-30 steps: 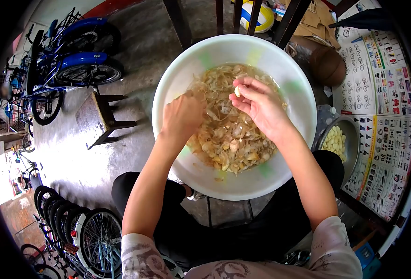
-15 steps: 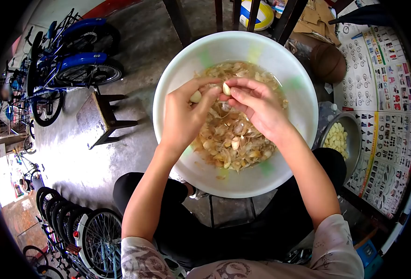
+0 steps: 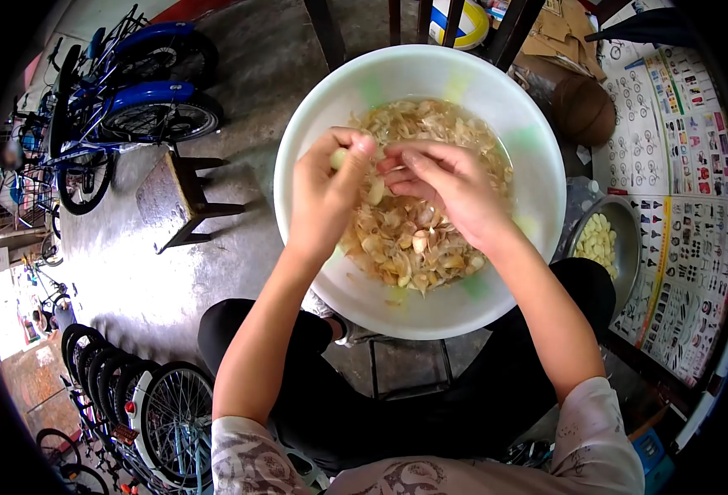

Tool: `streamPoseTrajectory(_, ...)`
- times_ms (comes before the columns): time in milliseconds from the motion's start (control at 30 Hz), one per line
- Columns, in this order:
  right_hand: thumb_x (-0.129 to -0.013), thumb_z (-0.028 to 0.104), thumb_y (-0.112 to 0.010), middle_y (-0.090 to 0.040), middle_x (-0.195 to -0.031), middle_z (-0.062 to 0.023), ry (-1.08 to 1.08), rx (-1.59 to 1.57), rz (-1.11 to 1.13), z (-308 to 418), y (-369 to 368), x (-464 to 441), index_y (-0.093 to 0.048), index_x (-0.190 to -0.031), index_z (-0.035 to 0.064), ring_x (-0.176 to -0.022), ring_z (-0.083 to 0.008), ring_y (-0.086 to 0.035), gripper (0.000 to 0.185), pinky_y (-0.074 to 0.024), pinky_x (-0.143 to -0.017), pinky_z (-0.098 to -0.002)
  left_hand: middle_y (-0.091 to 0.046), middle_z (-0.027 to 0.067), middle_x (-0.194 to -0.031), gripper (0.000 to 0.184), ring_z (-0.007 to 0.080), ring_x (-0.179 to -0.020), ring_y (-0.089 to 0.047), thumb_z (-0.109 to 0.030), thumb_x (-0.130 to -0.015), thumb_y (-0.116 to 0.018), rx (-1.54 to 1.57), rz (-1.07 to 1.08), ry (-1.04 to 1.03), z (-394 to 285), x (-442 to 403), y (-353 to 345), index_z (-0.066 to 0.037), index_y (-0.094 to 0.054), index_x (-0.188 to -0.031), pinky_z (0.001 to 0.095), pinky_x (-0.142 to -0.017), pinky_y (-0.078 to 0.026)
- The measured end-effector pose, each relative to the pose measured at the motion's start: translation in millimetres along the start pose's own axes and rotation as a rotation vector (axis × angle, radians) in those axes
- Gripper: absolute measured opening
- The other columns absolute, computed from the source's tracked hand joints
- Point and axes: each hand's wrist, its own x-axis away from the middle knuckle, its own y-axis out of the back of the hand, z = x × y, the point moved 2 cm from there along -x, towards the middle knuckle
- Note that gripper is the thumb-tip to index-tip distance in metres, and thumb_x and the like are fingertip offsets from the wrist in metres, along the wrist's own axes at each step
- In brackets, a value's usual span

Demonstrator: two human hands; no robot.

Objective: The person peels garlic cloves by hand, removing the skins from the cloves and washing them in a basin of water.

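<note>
- White plastic makes up the wide basin [image 3: 537, 239], set between the person's knees; it serves as the dial here, with twelve at the top of the view.
- Papery garlic skins [image 3: 413, 256] and some cloves soak in cloudy amber water inside it.
- Left hand [image 3: 319, 194]: over the basin towards ten o'clock, its curled fingers clamped on a pale garlic clove [image 3: 338, 158], with the thumb against the index finger.
- Right hand [image 3: 455, 181]: over the basin towards three o'clock, thumb and fingers bent close together, tips pointing at nine; I cannot tell whether anything sits between them.
- The two hands are near each other but apart.
- A pale piece [image 3: 376, 192] shows in the gap between them, a little lower; whether it lies on the skins or hangs above, I cannot tell.
- Metal bowl [image 3: 625, 280]: outside the basin at four o'clock, beside the person's knee, holding a heap of peeled cloves [image 3: 596, 243].
- Wooden stool [image 3: 164, 202]: nine o'clock, well apart.
- Brown ball [image 3: 582, 111]: two o'clock.
- Blue-fendered bicycles [image 3: 154, 95]: ten o'clock.
</note>
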Motion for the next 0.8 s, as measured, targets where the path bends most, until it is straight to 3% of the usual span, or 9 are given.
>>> streamPoseTrajectory(67, -0.097, 0.008, -0.059, -0.068, -0.108, -0.0143, 0.064, 0.085, -0.005, -1.7, 2.0, 0.0, -0.063, -0.116, -0.0055, -0.098, -0.0184, -0.069, 0.024, -0.0579, -0.086, -0.0283, -0.043, -0.0048, -0.073, 0.020, 0.0037, -0.062, -0.036, -0.022, -0.102, -0.056, 0.509, 0.047, 0.262, 7.5, -2.9, 4.2, -0.002, -0.057, -0.098, 0.0193, -0.057, -0.031)
streamPoseTrajectory(267, -0.098, 0.009, -0.057, -0.068, -0.110, -0.0128, -0.135, 0.160, 0.080, -13.0, 2.4, 4.1, -0.064, -0.117, -0.0024, -0.101, -0.0184, -0.067, 0.023, -0.0561, -0.087, -0.0298, -0.051, -0.0034, -0.083, 0.021, 0.0039, -0.063, -0.039, -0.024, -0.102, -0.054, 0.735, 0.014, 0.423, 14.1, -4.0, 3.9, -0.003, -0.057, -0.103, 0.0187, -0.053, -0.030)
streamPoseTrajectory(333, -0.094, 0.008, -0.061, -0.069, -0.104, -0.0103, 0.223, 0.878, 0.000, -16.1, 9.8, -0.2, -0.068, -0.112, 0.0020, -0.095, -0.0197, -0.069, 0.021, -0.0554, -0.080, -0.0313, -0.052, -0.0019, -0.088, 0.019, 0.0052, -0.065, -0.040, -0.021, -0.103, -0.052, 0.866, 0.011, 0.483, 15.5, -4.1, 5.8, -0.003, -0.057, -0.106, 0.0192, -0.053, -0.031)
streamPoseTrajectory(433, -0.087, 0.010, -0.065, -0.068, -0.097, -0.0122, 0.247, 1.144, 0.104, -35.7, -4.4, 1.9, -0.070, -0.100, 0.0044, -0.086, -0.0310, -0.067, 0.015, -0.0540, -0.078, -0.0416, -0.054, 0.0015, -0.096, 0.018, 0.0072, -0.074, -0.044, -0.015, -0.103, -0.048, 0.910, 0.004, 0.491, 15.3, -4.6, 8.5, -0.001, -0.056, -0.112, 0.0203, -0.058, -0.033)
streamPoseTrajectory(500, -0.086, 0.012, -0.065, -0.062, -0.096, -0.0124, 0.240, 1.264, 0.136, -58.7, -19.0, 7.9, -0.069, -0.097, 0.0031, -0.089, -0.0327, -0.065, 0.015, -0.0525, -0.078, -0.0450, -0.056, 0.0063, -0.102, 0.020, 0.0081, -0.082, -0.053, -0.011, -0.103, -0.046, 0.973, 0.056, 0.461, 13.0, -2.7, 8.7, 0.002, -0.055, -0.114, 0.0188, -0.067, -0.047)
streamPoseTrajectory(533, -0.086, 0.012, -0.066, -0.061, -0.097, -0.0130, 0.160, 1.327, 0.144, -64.8, -25.7, 8.6, -0.068, -0.097, 0.0031, -0.091, -0.0326, -0.064, 0.015, -0.0522, -0.078, -0.0451, -0.056, 0.0063, -0.102, 0.020, 0.0081, -0.082, -0.053, -0.011, -0.103, -0.046, 0.971, 0.055, 0.461, 11.3, -1.9, 8.0, 0.002, -0.055, -0.114, 0.0188, -0.067, -0.047)
streamPoseTrajectory(600, -0.086, 0.013, -0.065, -0.061, -0.102, -0.0102, 0.173, 1.394, 0.175, -80.8, -27.9, 2.7, -0.068, -0.099, 0.0049, -0.089, -0.0312, -0.065, 0.016, -0.0529, -0.077, -0.0439, -0.058, 0.0088, -0.110, 0.020, 0.0148, -0.101, -0.059, -0.011, -0.103, -0.045, 0.999, -0.081, 0.548, 9.2, 0.9, 6.5, 0.003, -0.055, -0.111, 0.0253, -0.092, -0.050)
streamPoseTrajectory(700, -0.086, 0.014, -0.066, -0.061, -0.105, -0.0082, 0.195, 1.424, 0.190, -86.2, -26.6, -1.5, -0.069, -0.099, 0.0064, -0.087, -0.0298, -0.065, 0.015, -0.0533, -0.076, -0.0429, -0.057, 0.0114, -0.113, 0.021, 0.0193, -0.112, -0.059, -0.011, -0.103, -0.044, 1.041, -0.091, 0.568, 13.5, 1.7, 9.6, 0.006, -0.054, -0.109, 0.0306, -0.105, -0.048)
streamPoseTrajectory(800, -0.084, 0.012, -0.068, -0.063, -0.097, -0.0095, 0.258, 1.304, 0.130, -75.2, -25.5, -5.5, -0.069, -0.096, 0.0058, -0.084, -0.0291, -0.065, 0.013, -0.0532, -0.074, -0.0422, -0.060, 0.0135, -0.113, 0.023, 0.0210, -0.114, -0.061, -0.010, -0.103, -0.044, 1.078, -0.093, 0.557, 15.7, 2.1, 14.8, 0.008, -0.054, -0.112, 0.0277, -0.104, -0.051)
